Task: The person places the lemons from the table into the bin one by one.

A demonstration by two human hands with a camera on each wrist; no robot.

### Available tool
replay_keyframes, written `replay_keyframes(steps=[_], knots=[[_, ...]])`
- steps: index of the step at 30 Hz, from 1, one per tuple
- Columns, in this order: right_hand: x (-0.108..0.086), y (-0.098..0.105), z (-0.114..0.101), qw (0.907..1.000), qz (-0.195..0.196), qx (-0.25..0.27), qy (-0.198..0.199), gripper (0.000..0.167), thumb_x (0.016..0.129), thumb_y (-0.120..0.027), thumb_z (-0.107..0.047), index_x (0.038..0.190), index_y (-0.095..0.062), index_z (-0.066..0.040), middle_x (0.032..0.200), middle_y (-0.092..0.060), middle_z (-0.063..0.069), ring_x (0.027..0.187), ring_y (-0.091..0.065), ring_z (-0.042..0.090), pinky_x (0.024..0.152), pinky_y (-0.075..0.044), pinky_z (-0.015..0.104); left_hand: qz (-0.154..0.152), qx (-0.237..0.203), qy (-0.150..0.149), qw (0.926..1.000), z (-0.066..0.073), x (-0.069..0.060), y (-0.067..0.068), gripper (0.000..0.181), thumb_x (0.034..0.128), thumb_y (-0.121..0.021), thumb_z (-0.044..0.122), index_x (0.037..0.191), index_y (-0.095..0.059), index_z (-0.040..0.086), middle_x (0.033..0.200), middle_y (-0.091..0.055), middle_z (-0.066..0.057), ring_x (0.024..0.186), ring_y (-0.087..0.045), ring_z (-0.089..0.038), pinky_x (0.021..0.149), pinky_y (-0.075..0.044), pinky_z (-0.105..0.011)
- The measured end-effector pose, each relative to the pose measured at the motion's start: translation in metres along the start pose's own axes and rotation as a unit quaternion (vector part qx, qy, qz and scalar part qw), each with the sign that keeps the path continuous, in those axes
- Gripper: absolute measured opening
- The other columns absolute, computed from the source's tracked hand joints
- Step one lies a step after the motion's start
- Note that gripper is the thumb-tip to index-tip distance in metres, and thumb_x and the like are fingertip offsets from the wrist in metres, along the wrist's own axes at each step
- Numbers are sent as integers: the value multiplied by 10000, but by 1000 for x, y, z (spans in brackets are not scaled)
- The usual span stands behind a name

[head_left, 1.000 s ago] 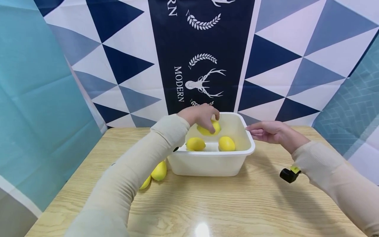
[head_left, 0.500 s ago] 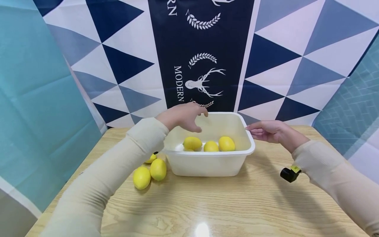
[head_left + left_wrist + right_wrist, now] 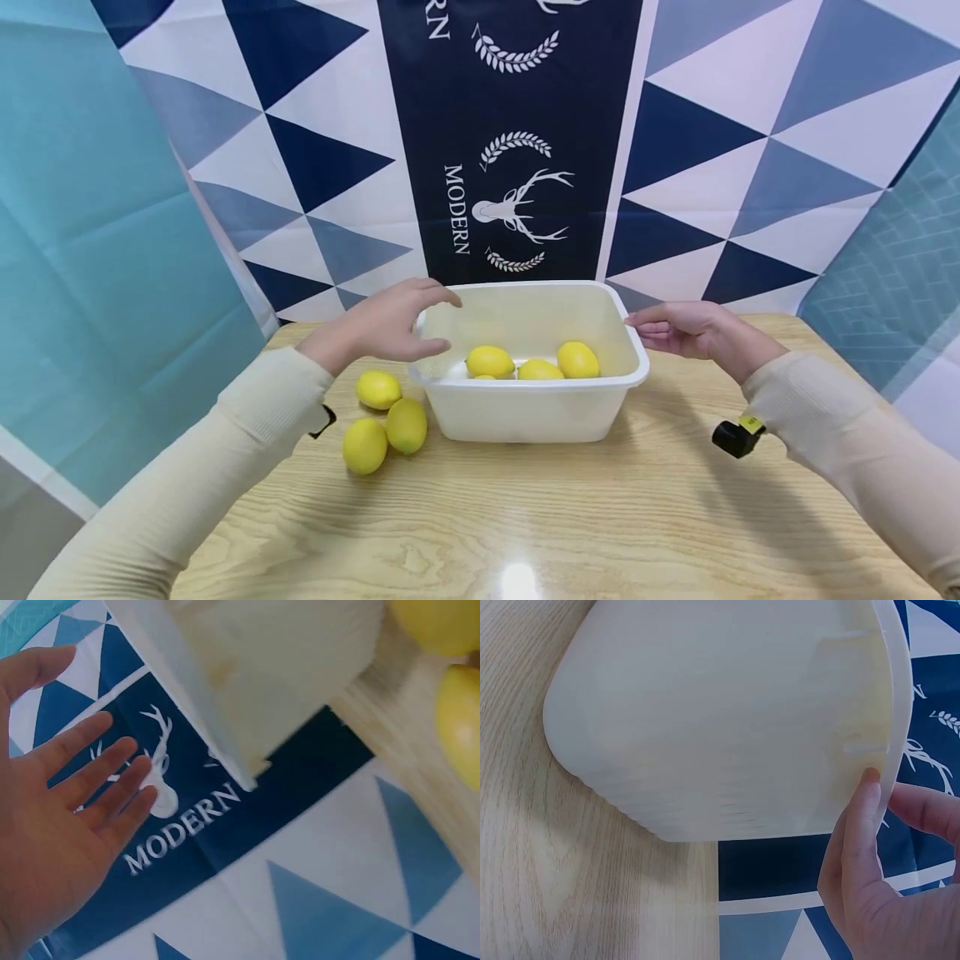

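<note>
My left hand (image 3: 395, 323) is above the left rim of a white plastic tub (image 3: 536, 417), fingers spread and holding nothing. The left wrist view shows its empty palm (image 3: 52, 840) beside the blurred tub wall. Several yellow lemons lie on the tub floor, among them a lemon (image 3: 490, 362) at the left and another (image 3: 577, 359) at the right; the front rim partly hides some. With thumb and fingers, my right hand (image 3: 693, 329) pinches the tub's right rim (image 3: 898, 690), the fingers against its outer wall.
Three lemons rest on the wooden table (image 3: 450, 517) left of the tub: one lemon (image 3: 378, 389) farther back, one (image 3: 407, 426) near the tub wall and one (image 3: 365, 446) in front. A patterned cloth (image 3: 337, 150) hangs behind the table.
My left hand has let go of a lemon inside the tub and moved left, out over the rim. The lemons on the table have come into full view. My right hand keeps its place.
</note>
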State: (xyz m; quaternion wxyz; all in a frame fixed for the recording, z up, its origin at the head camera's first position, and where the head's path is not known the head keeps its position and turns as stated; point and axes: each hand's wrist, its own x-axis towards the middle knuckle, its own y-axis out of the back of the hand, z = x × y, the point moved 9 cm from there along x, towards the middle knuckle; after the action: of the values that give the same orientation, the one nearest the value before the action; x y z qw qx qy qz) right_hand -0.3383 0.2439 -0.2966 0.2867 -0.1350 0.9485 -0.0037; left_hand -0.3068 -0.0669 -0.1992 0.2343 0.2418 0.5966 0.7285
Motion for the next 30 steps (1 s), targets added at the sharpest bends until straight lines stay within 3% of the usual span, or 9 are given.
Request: replay_keyframes(steps=[6, 15, 23, 30], knots=[[0, 4, 2, 10000, 65, 3, -16, 214, 925, -606, -85, 745, -695, -160, 750, -727, -41, 724, -702, 46, 760, -582, 181, 443, -217, -197, 9986, -8, -22, -2, 505, 844, -634, 320, 1306, -545, 136, 1382, -527, -61, 1295, -474, -255, 1107, -411, -493], [-1, 3, 3, 9999, 75, 76, -34, 188, 922, -612, -87, 765, -684, -160, 757, -722, -45, 726, -692, 37, 771, -580, 177, 989, -484, -213, 9937, -28, -57, -10, 498, 836, -637, 230, 1319, -543, 151, 1374, -542, -36, 1296, -470, -244, 1070, -426, -544], [1, -2, 2, 9999, -46, 102, -39, 196, 927, -604, -82, 766, -693, -148, 751, -726, -37, 732, -700, 49, 771, -582, 181, 1743, -148, -685, 9822, -35, -85, -15, 447, 812, -678, 202, 1239, -592, 104, 1278, -610, -63, 1223, -536, -254, 1010, -475, -506], [1, 0, 4, 9998, -50, 193, 26, 212, 927, -605, -76, 756, -708, -149, 757, -731, -34, 736, -704, 53, 767, -586, 190, 1896, 159, -1035, 9763, -33, -94, -28, 356, 794, -695, 215, 1129, -639, 107, 1186, -655, -54, 1138, -593, -252, 950, -518, -486]])
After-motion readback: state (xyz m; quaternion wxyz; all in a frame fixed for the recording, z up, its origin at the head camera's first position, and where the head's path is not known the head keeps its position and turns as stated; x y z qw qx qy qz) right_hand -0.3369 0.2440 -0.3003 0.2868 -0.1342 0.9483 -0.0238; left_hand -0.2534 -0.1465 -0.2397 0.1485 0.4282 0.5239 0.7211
